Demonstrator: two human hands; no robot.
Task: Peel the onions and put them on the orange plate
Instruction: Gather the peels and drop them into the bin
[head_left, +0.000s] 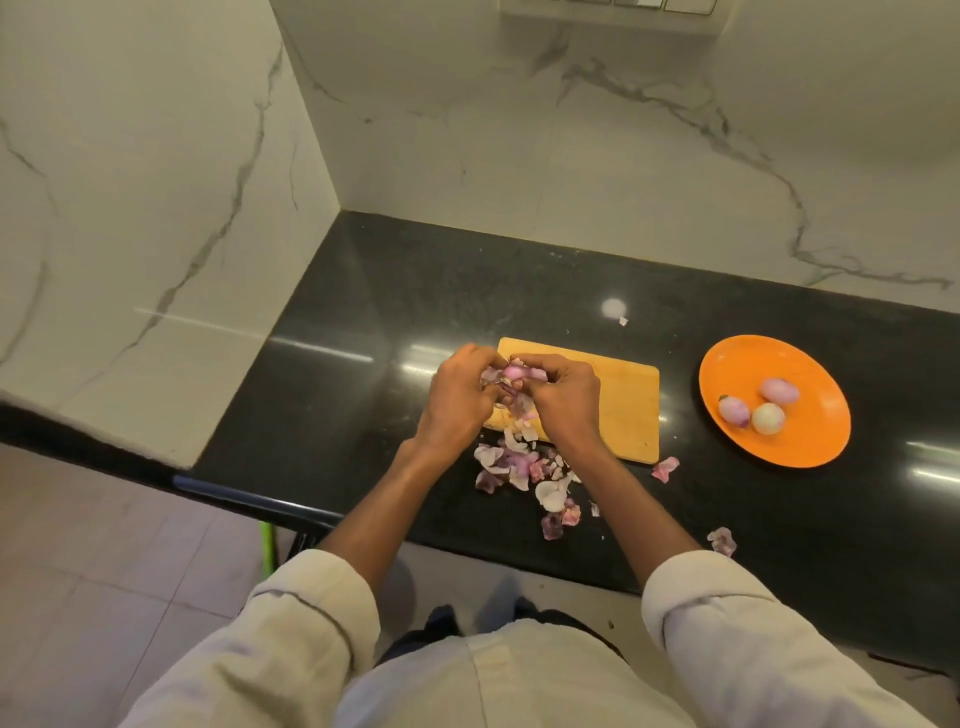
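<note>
1. Both hands meet above the near-left part of the wooden cutting board (618, 410), and between them they hold one partly peeled onion (514, 372). The left hand (460, 397) has its fingers curled round the onion's left side; the right hand (561, 402) curls in from the right, fingertips pinching at loose skin on it.
2. Only a small pink-purple patch of that onion shows between the fingers, so its long axis and the way it points cannot be told.
3. Flaps of skin hang from the held onion, down toward the board's near edge.
4. One heap of onion skins (524, 473) lies on the black countertop (363, 312), touching the board's near edge and spreading toward the person. Separate scraps lie apart from it: one by the board's near-right corner, one further right at the counter's near edge, and a tiny one beyond the board.
5. One orange plate (810, 441) sits well to the right of the board, apart from it. Three peeled onions (758, 408) rest on it in a close cluster: two purple, one pale and whitish.
6. Rolled pale sleeves (322, 597) cover both forearms up from the elbows.
</note>
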